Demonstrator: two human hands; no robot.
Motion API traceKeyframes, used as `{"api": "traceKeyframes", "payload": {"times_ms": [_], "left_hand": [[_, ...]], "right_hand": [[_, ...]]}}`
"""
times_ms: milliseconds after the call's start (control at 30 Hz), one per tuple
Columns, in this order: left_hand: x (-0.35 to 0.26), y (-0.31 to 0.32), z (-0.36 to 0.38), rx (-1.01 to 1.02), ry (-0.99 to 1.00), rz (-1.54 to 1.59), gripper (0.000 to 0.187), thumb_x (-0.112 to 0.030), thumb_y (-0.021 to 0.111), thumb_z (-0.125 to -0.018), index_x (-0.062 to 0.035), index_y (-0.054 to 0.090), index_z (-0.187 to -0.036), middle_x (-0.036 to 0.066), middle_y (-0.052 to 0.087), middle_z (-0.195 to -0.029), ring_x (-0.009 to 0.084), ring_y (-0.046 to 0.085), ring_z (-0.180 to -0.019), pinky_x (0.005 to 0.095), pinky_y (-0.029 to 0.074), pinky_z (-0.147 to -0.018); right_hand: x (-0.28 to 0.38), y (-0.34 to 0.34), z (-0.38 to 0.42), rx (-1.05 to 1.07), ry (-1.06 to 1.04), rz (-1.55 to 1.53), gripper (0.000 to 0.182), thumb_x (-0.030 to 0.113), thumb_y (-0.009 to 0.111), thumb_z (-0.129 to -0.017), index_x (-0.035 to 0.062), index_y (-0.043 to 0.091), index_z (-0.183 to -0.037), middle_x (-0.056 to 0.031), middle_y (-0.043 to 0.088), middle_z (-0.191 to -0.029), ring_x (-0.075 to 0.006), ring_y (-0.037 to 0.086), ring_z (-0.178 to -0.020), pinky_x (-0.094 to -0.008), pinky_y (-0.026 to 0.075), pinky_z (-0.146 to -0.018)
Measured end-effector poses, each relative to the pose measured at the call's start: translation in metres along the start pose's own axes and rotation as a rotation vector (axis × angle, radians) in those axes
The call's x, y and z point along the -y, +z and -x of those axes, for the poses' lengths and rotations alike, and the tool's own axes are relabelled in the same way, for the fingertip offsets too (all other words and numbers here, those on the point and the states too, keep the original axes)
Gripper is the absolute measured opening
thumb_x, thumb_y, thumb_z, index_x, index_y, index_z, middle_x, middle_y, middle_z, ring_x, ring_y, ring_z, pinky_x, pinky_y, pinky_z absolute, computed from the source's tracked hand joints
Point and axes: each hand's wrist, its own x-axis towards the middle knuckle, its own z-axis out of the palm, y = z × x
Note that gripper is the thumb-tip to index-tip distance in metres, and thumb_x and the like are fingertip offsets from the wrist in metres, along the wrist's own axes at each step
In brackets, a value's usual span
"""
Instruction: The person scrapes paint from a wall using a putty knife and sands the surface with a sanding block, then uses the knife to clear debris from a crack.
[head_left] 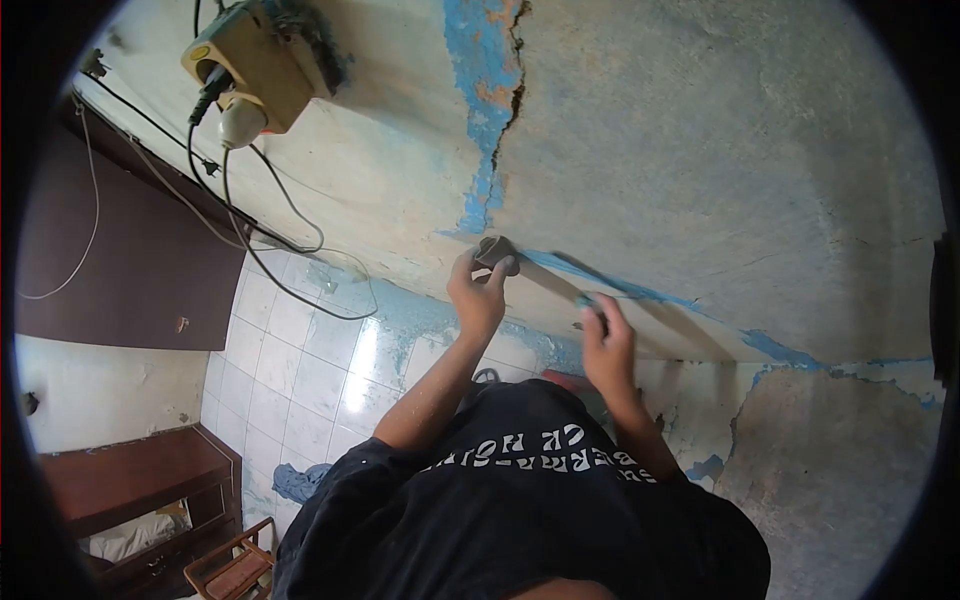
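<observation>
My left hand (478, 294) is closed around a short, curled grey-brown piece (497, 256) that looks like rolled sandpaper, its open end turned to the upper left. The roll is close against the wall, just below a strip of bare blue paint (478, 150). To the right, my right hand (608, 342) is raised near the wall with thumb and fingers pinched together. Something small and teal shows at its fingertips, too small to name. A blue line of old paint (610, 283) runs along the wall between and beyond both hands.
A jagged crack (516, 90) runs down the wall. At upper left a yellowish socket box (255, 75) holds plugs with dangling black cables (265, 265). White floor tiles (300, 365) lie below, with a blue cloth (300, 482), a wooden chair (235, 565) and brown furniture (140, 470).
</observation>
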Motion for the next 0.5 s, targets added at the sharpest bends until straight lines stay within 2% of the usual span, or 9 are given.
{"api": "traceKeyframes", "payload": {"times_ms": [33,67,100,167,200,233,300,433,500], "left_hand": [[0.002,0.001,0.001,0.008,-0.025,0.016,0.04,-0.011,0.086,-0.084,0.005,0.07,-0.117,0.018,0.072,-0.105,0.0273,0.073,-0.094,0.0364,0.062,-0.076],[0.003,0.002,0.005,0.007,-0.028,0.018,0.04,-0.011,0.086,-0.084,0.005,0.07,-0.117,0.018,0.072,-0.105,0.0273,0.073,-0.094,0.0364,0.062,-0.076],[0.0,0.001,0.005,-0.003,-0.001,-0.022,0.04,-0.011,0.086,-0.084,0.0045,0.07,-0.118,0.018,0.073,-0.105,0.0273,0.073,-0.093,0.0358,0.061,-0.075],[-0.002,-0.002,-0.001,-0.027,0.04,-0.064,0.041,-0.01,0.086,-0.084,0.0041,0.07,-0.119,0.018,0.073,-0.106,0.0272,0.073,-0.093,0.0353,0.061,-0.075],[0.0,-0.002,-0.001,-0.006,0.034,-0.042,0.042,-0.01,0.086,-0.084,0.0041,0.069,-0.119,0.018,0.073,-0.106,0.0269,0.073,-0.094,0.0351,0.061,-0.075],[-0.003,-0.002,-0.001,0.016,0.022,-0.021,0.042,-0.01,0.086,-0.084,0.0041,0.069,-0.12,0.018,0.073,-0.107,0.0267,0.073,-0.094,0.035,0.061,-0.075],[-0.004,-0.004,-0.001,0.021,0.052,-0.034,0.044,-0.01,0.086,-0.083,0.0049,0.069,-0.12,0.018,0.073,-0.106,0.0267,0.073,-0.094,0.0353,0.062,-0.075],[-0.007,0.002,0.0,0.005,-0.009,-0.009,0.043,-0.011,0.086,-0.084,0.0052,0.069,-0.12,0.018,0.073,-0.107,0.0257,0.073,-0.095,0.0356,0.062,-0.075],[-0.007,-0.002,0.002,0.021,-0.002,0.005,0.043,-0.011,0.087,-0.085,0.005,0.069,-0.12,0.017,0.073,-0.107,0.0252,0.072,-0.095,0.0357,0.062,-0.075]], "right_hand": [[0.008,0.011,-0.004,0.022,-0.105,0.031,0.026,0.015,0.062,-0.104,-0.001,0.064,-0.124,-0.0016,0.061,-0.079,-0.0117,0.053,-0.07,-0.0292,0.046,-0.066],[0.02,0.009,-0.003,0.143,0.086,0.038,0.027,0.015,0.062,-0.104,-0.0006,0.064,-0.126,-0.0043,0.064,-0.083,-0.0121,0.057,-0.076,-0.0292,0.048,-0.07],[0.019,0.008,0.0,0.145,0.081,0.036,0.027,0.015,0.062,-0.104,-0.0006,0.064,-0.126,-0.0043,0.064,-0.083,-0.0121,0.057,-0.076,-0.0292,0.048,-0.07],[0.012,0.002,0.012,0.032,0.113,-0.042,0.027,0.014,0.061,-0.104,-0.0009,0.063,-0.126,-0.0062,0.066,-0.088,-0.0122,0.058,-0.08,-0.0289,0.049,-0.073],[0.003,-0.003,0.014,-0.043,0.026,-0.055,0.027,0.014,0.059,-0.104,-0.0007,0.063,-0.127,-0.0056,0.067,-0.09,-0.0123,0.057,-0.078,-0.0286,0.049,-0.071],[0.008,-0.008,0.012,-0.033,0.02,-0.055,0.027,0.014,0.059,-0.104,-0.0007,0.063,-0.127,-0.0056,0.067,-0.09,-0.0123,0.057,-0.078,-0.0286,0.049,-0.071],[0.02,-0.019,0.014,0.027,0.185,-0.027,0.028,0.014,0.058,-0.104,-0.0009,0.062,-0.128,-0.0062,0.067,-0.092,-0.013,0.058,-0.078,-0.0291,0.049,-0.072],[0.018,-0.003,0.022,0.051,0.157,0.088,0.03,0.014,0.058,-0.104,-0.0009,0.062,-0.13,-0.0053,0.066,-0.09,-0.0133,0.056,-0.079,-0.0313,0.049,-0.072],[0.013,-0.004,0.019,0.002,0.126,0.044,0.03,0.014,0.058,-0.104,-0.0008,0.062,-0.13,-0.0035,0.064,-0.088,-0.0115,0.054,-0.079,-0.0298,0.048,-0.071]]}}
